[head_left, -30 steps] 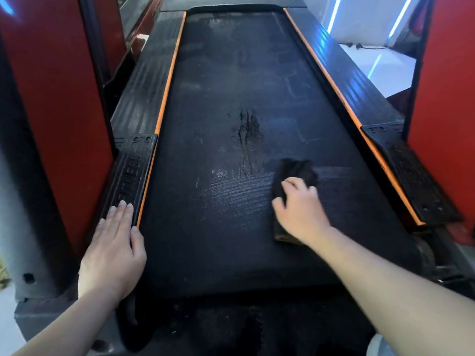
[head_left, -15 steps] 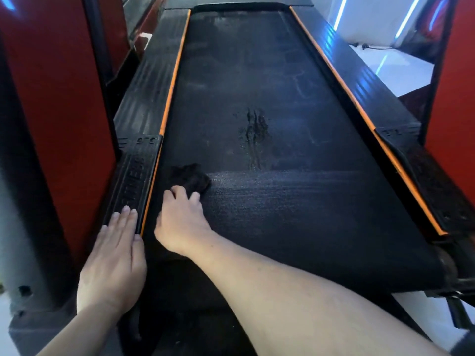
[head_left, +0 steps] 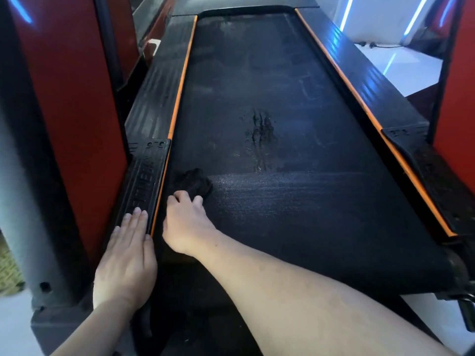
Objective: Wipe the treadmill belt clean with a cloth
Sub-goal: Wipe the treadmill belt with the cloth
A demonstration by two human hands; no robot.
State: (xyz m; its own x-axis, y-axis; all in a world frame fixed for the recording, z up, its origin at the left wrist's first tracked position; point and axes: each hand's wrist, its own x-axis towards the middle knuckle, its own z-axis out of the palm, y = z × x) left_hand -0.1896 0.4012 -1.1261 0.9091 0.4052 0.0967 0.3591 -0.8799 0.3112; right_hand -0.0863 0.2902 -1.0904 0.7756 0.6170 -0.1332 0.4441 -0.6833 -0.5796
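My right hand (head_left: 186, 222) has its grip curled down on the dark cloth (head_left: 192, 181), pinning it at the left edge of the belt (head_left: 295, 201), just beside the orange strip (head_left: 177, 98). My left hand (head_left: 127, 255) lies flat and spread on the side rail (head_left: 142, 183), holding nothing. The cloth looks soft, light and bunched; I'd press through its middle to keep it from rolling up.
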